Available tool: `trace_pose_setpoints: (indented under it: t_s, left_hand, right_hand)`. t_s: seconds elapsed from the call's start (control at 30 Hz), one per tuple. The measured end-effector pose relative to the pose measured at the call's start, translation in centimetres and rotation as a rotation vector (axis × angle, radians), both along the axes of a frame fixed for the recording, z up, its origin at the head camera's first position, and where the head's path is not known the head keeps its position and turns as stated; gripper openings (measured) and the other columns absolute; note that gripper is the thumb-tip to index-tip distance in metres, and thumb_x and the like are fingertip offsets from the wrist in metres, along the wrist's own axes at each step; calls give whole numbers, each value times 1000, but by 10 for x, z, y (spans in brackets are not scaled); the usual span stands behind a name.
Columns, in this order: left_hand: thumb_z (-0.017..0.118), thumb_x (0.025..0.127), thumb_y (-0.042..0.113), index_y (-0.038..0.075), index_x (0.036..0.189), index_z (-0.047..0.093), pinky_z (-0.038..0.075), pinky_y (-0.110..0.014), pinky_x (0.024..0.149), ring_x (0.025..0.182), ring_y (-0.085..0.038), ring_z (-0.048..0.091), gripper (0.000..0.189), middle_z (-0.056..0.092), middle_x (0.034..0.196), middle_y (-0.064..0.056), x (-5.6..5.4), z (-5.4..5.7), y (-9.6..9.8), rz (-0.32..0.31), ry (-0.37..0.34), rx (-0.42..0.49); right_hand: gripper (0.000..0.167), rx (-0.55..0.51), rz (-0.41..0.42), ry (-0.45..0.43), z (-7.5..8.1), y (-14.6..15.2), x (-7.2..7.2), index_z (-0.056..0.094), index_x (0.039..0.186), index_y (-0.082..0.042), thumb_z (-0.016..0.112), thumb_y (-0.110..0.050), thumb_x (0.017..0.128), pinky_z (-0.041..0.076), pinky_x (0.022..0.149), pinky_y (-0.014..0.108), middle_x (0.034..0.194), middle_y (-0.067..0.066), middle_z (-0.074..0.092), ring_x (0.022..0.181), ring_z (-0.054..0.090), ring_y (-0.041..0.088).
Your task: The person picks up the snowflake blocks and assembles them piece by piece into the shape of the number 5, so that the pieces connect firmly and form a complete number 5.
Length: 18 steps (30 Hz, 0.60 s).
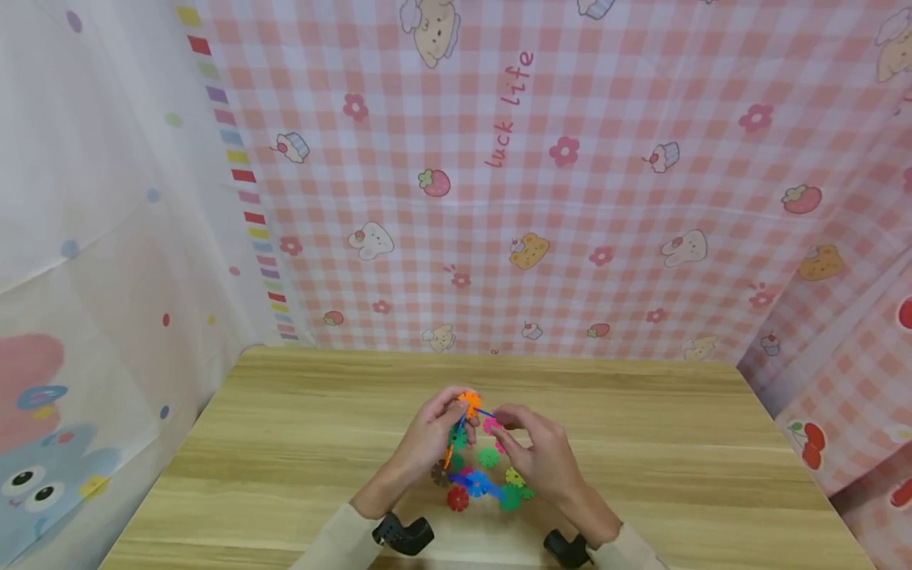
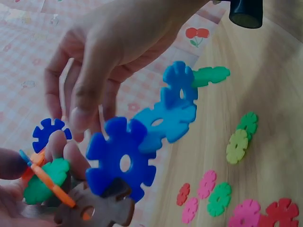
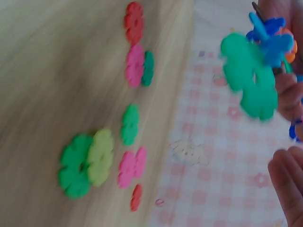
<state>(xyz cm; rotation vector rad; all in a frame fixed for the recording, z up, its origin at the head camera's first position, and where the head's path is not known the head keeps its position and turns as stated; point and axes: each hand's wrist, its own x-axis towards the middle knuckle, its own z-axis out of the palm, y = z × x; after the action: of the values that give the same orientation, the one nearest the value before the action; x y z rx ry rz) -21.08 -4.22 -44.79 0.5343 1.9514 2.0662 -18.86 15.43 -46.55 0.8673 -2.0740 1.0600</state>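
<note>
My left hand [image 1: 426, 434] grips a chain of slotted plastic flower discs near its orange disc [image 1: 469, 403]. My right hand [image 1: 545, 453] pinches the edge of a dark blue disc [image 2: 43, 135] beside that orange one. In the left wrist view the chain runs on through a green disc [image 2: 53, 182], an edge-on orange disc [image 2: 49, 184], a brown disc [image 2: 111, 213], a larger-looking blue disc [image 2: 106, 156] and light blue discs [image 2: 170, 125]. A green disc [image 3: 241, 71] hangs at its end in the right wrist view. Fingers partly hide the joint between the dark blue and orange discs.
Loose discs lie on the wooden table [image 1: 299, 443] under the hands: a yellow-green disc [image 3: 101, 158] overlapping a green disc [image 3: 73, 165], pink discs [image 3: 135, 66] and red discs [image 3: 134, 22]. A pink checked cloth [image 1: 499, 206] hangs behind the table's far edge.
</note>
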Motion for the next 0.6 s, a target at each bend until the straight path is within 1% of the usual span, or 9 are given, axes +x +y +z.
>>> trace_pose_setpoints:
  t_s: [0.1, 0.17, 0.23, 0.33, 0.47, 0.6]
  left_hand:
    - [32, 108, 11, 0, 130, 51, 54, -27, 66, 73, -19, 57, 31, 57, 94, -11, -2, 0, -3, 40, -41, 31]
    - [30, 108, 10, 0, 130, 51, 53, -26, 66, 73, -18, 56, 32, 57, 94, -11, -3, 0, -5, 60, -55, 41]
    - [31, 108, 11, 0, 129, 52, 51, -25, 66, 73, -17, 55, 32, 57, 94, -10, -4, 1, -7, 72, -54, 34]
    - [33, 108, 13, -2, 126, 57, 50, -24, 66, 72, -16, 54, 33, 57, 92, -9, -5, 1, -10, 90, -48, 13]
    - [35, 108, 17, -2, 124, 61, 49, -23, 65, 70, -15, 52, 35, 57, 92, -11, -5, 1, -12, 108, -52, -4]
    - [41, 107, 21, 0, 124, 62, 48, -21, 64, 70, -15, 52, 34, 60, 94, -12, -5, 1, -15, 116, -43, -13]
  right_hand:
    - [24, -18, -8, -99, -5, 8, -2, 68, 101, 0, 78, 5, 80, 58, 64, 26, 91, 6, 73, 75, 70, 16]
    - [19, -38, -47, -196, -9, 14, -4, 69, 100, -5, 77, 0, 84, 58, 65, 25, 91, 3, 73, 76, 67, 12]
    - [13, -65, -94, -310, -13, 20, -7, 71, 99, -9, 75, -6, 87, 57, 68, 26, 90, 0, 72, 77, 66, 10]
    - [8, -82, -140, -457, -19, 28, -14, 71, 98, -10, 73, -12, 91, 57, 73, 29, 89, -2, 71, 80, 65, 10]
    - [7, -55, -160, -580, -29, 34, -28, 70, 99, -6, 71, -8, 92, 56, 76, 31, 88, -3, 70, 82, 64, 14]
    - [11, -25, -191, -697, -41, 37, -43, 69, 101, -4, 71, -4, 90, 53, 74, 27, 88, 0, 68, 81, 61, 15]
